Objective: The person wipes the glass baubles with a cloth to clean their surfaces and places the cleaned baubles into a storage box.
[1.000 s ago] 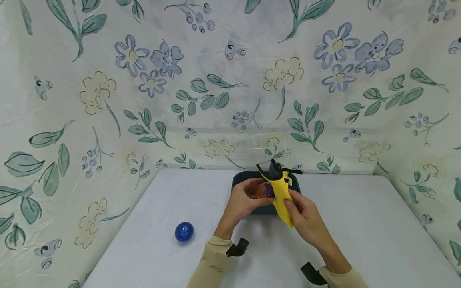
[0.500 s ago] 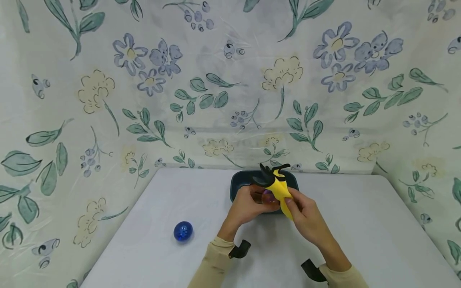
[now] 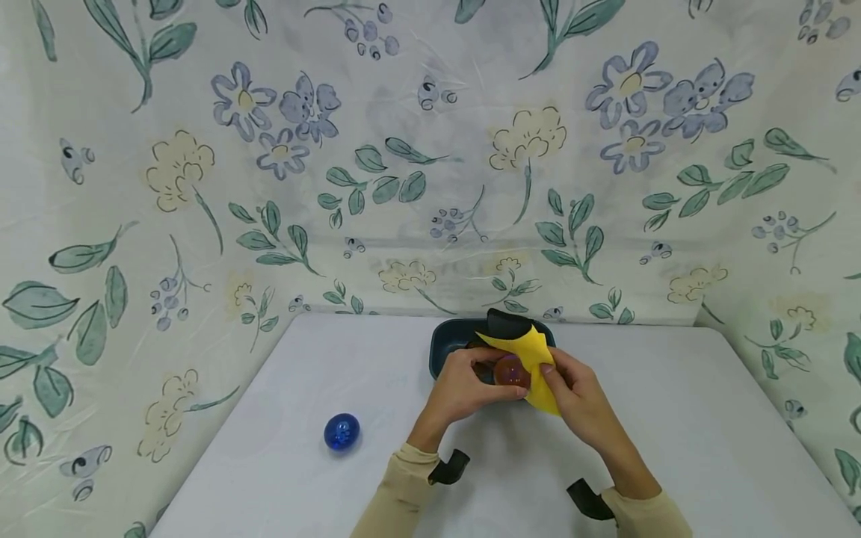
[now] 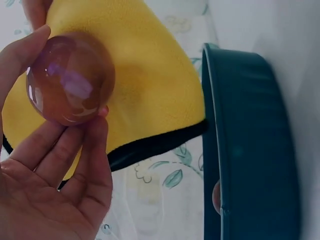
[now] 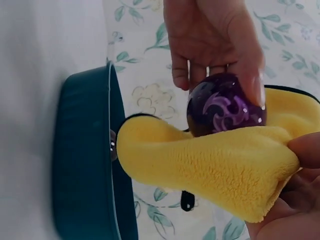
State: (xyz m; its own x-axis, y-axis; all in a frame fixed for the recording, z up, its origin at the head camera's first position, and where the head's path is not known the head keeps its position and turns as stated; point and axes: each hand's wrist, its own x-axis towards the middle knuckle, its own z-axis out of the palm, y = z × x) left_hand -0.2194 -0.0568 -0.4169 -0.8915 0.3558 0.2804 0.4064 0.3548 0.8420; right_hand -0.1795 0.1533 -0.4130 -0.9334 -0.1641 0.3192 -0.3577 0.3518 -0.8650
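My left hand [image 3: 460, 392] holds a glossy, see-through ball [image 4: 72, 80] between thumb and fingertips. It looks amber and purple from the left wrist, while the right wrist view shows dark purple with a swirl pattern. In my right hand [image 3: 581, 392], thumb and fingers pinch a yellow plush cloth [image 5: 200, 155] with black edging. The cloth lies against the ball's side, partly covering it in the right wrist view. Its dark far corner [image 3: 507, 325] flops over above the dark teal tub [image 3: 440, 347]. Both hands are in front of the tub.
To the left on the white table [image 3: 282, 388] sits a blue ball [image 3: 341, 432]. Something round and shiny [image 5: 113, 145] shows just inside the tub's rim. Behind the table hangs a flower-patterned sheet [image 3: 430, 187].
The cloth has turned and spread wider, its black end folding over toward the left. More of the ball shows now. My hands stay nearly in place; the blue ball has not moved.
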